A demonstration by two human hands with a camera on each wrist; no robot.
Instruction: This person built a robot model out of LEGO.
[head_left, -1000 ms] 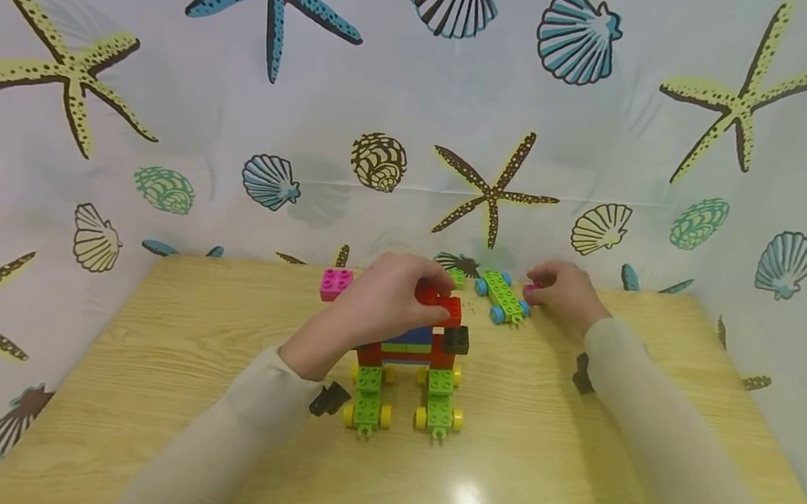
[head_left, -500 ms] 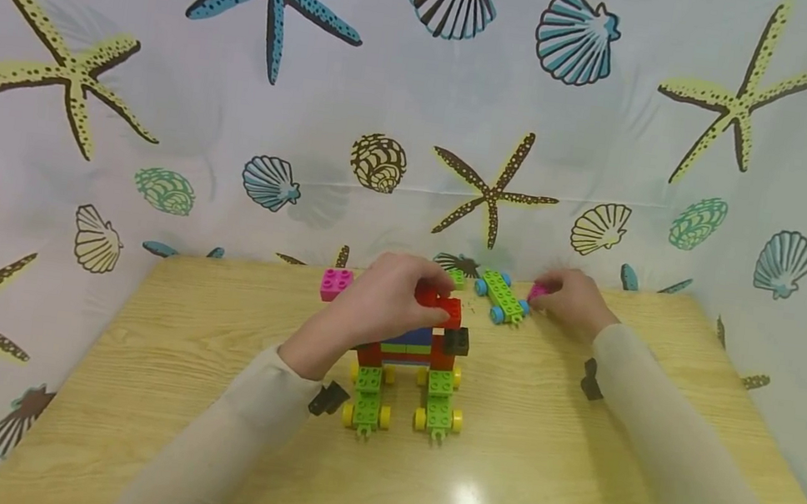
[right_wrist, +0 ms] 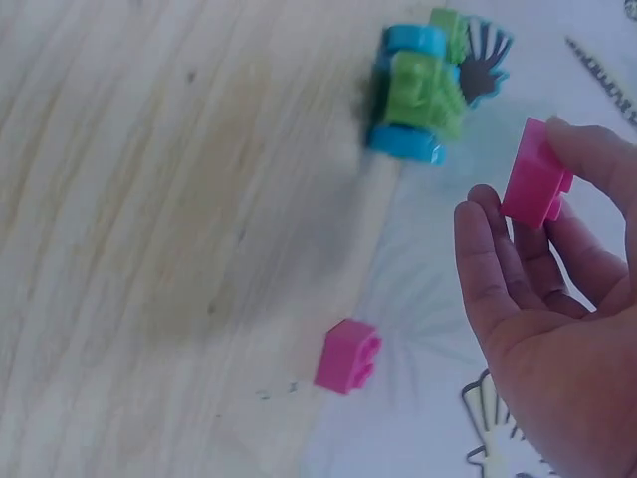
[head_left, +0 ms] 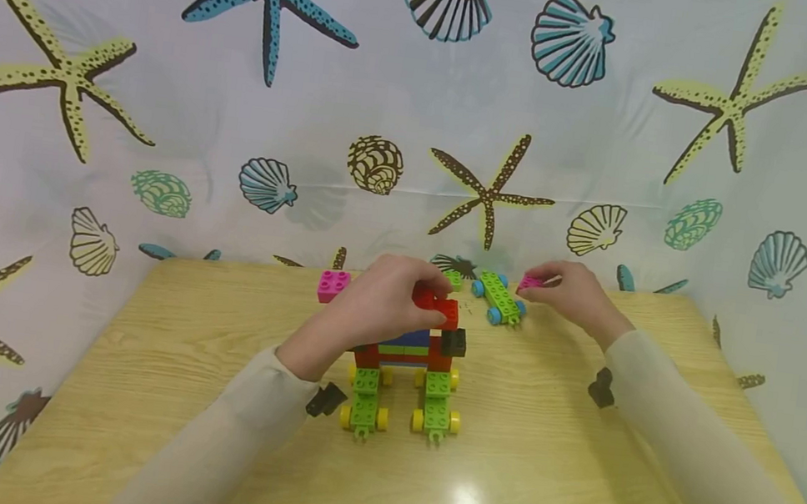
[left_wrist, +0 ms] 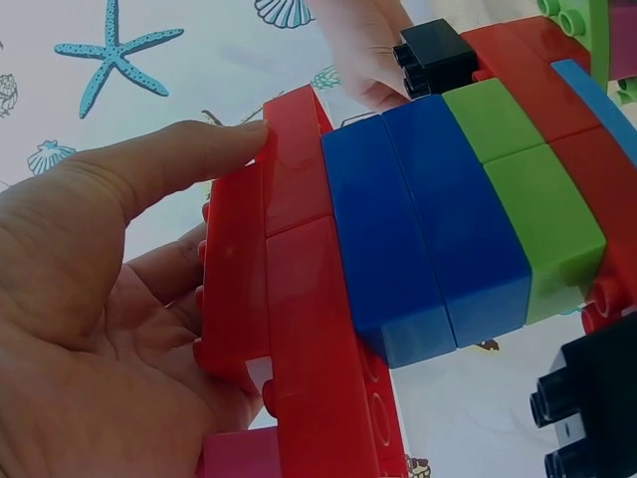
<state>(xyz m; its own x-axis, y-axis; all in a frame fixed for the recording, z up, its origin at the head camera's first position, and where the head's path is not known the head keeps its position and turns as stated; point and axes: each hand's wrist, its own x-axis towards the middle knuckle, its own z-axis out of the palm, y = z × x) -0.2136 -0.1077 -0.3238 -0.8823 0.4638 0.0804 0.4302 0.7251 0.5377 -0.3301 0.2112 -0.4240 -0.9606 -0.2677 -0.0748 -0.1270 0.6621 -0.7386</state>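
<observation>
My left hand holds the red bricks at the top of a block build, thumb on the near side and fingers curled behind. Below them in the build sit blue bricks, light green bricks and black bricks, over green wheeled bases with yellow wheels. Over at the back right, my right hand pinches a pink brick between thumb and fingertips, held off the table. A second pink brick lies on the table below that hand; in the head view it is hidden.
A green wheeled base with blue wheels stands just left of my right hand. Near the back edge are a small green brick and a pink brick. A shell-patterned curtain hangs behind the wooden table.
My right hand has taken hold of the pink brick and lifted it a little off the table. My left hand stays at the top of the build.
</observation>
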